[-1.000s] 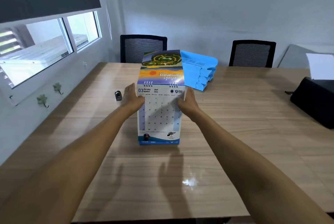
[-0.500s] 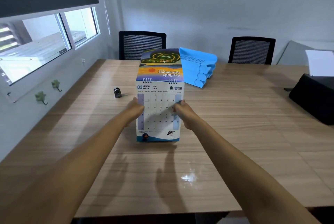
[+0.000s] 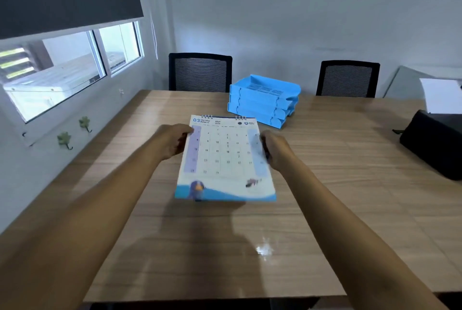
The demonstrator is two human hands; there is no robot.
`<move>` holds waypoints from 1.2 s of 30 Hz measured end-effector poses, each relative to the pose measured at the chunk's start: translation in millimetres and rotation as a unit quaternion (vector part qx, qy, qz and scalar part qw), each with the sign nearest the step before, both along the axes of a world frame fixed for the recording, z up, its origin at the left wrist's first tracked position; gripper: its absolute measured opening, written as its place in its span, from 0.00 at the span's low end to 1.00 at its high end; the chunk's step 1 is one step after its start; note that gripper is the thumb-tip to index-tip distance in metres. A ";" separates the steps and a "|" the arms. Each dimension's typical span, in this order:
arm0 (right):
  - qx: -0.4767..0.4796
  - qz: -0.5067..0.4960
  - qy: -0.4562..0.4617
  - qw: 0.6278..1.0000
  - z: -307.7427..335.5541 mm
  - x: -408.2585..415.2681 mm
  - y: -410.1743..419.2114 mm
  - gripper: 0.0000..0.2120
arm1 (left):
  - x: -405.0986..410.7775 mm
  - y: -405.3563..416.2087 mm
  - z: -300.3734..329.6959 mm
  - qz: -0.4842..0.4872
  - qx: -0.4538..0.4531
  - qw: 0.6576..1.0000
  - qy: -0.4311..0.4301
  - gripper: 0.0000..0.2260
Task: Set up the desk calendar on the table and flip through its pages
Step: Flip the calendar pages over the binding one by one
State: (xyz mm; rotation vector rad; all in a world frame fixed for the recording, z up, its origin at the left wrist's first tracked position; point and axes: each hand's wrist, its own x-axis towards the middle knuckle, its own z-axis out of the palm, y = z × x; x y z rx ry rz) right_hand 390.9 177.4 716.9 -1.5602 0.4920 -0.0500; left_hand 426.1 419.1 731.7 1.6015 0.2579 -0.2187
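The desk calendar (image 3: 225, 159) shows its white March page with a blue band along the bottom edge and wire rings along the top. It is lifted above the wooden table (image 3: 325, 197), its bottom edge tipped toward me and blurred. My left hand (image 3: 175, 142) grips its left edge. On the opposite edge my right hand (image 3: 275, 149) holds it too. The picture page behind the rings is out of sight.
A stack of blue paper trays (image 3: 265, 99) stands just beyond the calendar. A black bag (image 3: 435, 142) with white paper (image 3: 442, 96) lies at the right edge. Two black chairs (image 3: 200, 72) (image 3: 347, 78) stand at the far side. Windows and wall hooks (image 3: 65, 139) line the left wall.
The calendar stood upright on the table with its picture page flipped up; now both hands have lifted it and tilted it flatter, and the picture page no longer shows.
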 end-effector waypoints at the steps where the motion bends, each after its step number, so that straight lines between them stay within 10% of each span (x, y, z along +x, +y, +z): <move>1: 0.038 -0.001 -0.015 0.999 6.7 0.0 -2.9 0.14 | -1.0 0.1 6.9 -0.012 -0.041 0.999 0.003 0.06; 4: 0.230 0.034 -0.068 0.970 21.9 5.4 -5.0 0.16 | 2.6 3.3 24.5 -0.042 -0.187 0.982 -0.006 0.17; 6: 0.194 0.066 -0.099 0.974 26.9 12.2 -0.1 0.17 | 8.6 -1.0 29.6 -0.037 -0.187 0.981 -0.036 0.17; 9: -0.067 0.099 -0.162 0.979 28.5 16.2 10.4 0.17 | 12.0 -20.8 31.2 -0.043 0.041 0.989 -0.137 0.17; 13: -0.523 0.184 -0.110 0.825 14.6 34.5 10.7 0.25 | 29.7 -28.2 21.2 -0.114 0.368 0.888 -0.251 0.20; 17: -0.618 0.213 -0.075 0.753 7.6 44.7 9.9 0.28 | 44.8 -24.8 7.4 -0.166 0.483 0.830 -0.225 0.23; 32: -0.627 0.195 -0.078 0.751 -9.4 55.7 6.9 0.34 | 48.7 -25.7 -9.0 -0.168 0.519 0.809 -0.221 0.30; 36: -0.482 0.133 -0.102 0.860 -33.3 37.2 18.5 0.36 | 33.1 -17.7 -35.0 -0.095 0.430 0.876 -0.196 0.36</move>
